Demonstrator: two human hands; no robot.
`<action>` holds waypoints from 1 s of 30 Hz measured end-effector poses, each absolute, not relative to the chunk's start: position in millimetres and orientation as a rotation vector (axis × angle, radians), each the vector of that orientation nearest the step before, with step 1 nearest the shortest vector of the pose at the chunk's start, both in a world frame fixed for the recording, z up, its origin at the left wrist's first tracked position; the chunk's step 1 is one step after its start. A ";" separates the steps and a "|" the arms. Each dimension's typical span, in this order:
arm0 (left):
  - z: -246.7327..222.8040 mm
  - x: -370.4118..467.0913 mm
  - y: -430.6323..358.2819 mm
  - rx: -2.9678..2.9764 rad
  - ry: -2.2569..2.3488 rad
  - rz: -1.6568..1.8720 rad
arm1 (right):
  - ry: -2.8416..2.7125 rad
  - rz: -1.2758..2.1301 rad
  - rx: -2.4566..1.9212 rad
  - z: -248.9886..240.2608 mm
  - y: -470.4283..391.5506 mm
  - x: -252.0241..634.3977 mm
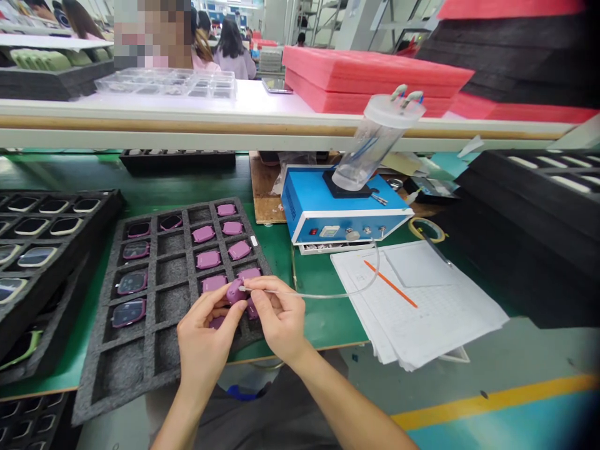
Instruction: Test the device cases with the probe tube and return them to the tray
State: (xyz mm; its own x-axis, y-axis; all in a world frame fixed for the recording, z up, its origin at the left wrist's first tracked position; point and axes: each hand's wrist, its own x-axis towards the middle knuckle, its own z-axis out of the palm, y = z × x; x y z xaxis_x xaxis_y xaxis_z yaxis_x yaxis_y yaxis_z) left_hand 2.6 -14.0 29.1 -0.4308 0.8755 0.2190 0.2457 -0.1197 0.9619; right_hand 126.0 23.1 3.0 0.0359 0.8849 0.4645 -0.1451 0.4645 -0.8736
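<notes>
My left hand [209,334] pinches a small purple case [235,292] above the front right part of a grey foam tray [124,369]. My right hand [280,315] closes on the end of a clear tube [323,295], whose white tip touches the purple case. The tube curves back to a blue machine [344,215] with a clear cylinder [368,147] leaning on top. In the tray's right columns lie several purple cases [208,259]; its left column holds purple-rimmed pieces with dark glass [132,282].
Black trays of framed pieces [51,250] stand at the left. Papers [412,300] with an orange stick lie right of the machine, near a tape roll [428,230] and black foam stacks [525,231]. A shelf [262,122] crosses above; people sit beyond it.
</notes>
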 end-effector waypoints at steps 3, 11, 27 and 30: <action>28.6 4.6 -13.0 1.250 1.630 1.596 | -1.284 0.922 -0.742 1.6 23.4 125.7; 46.7 -16.8 -9.6 1.440 1.713 1.416 | -1.210 0.906 -0.701 7.3 18.3 127.8; 88.3 -97.8 135.8 2.126 2.066 0.662 | -1.203 0.954 -0.766 2.7 14.1 129.5; 85.9 -76.7 61.9 2.198 2.041 0.540 | -1.167 0.967 -0.772 3.1 14.6 130.5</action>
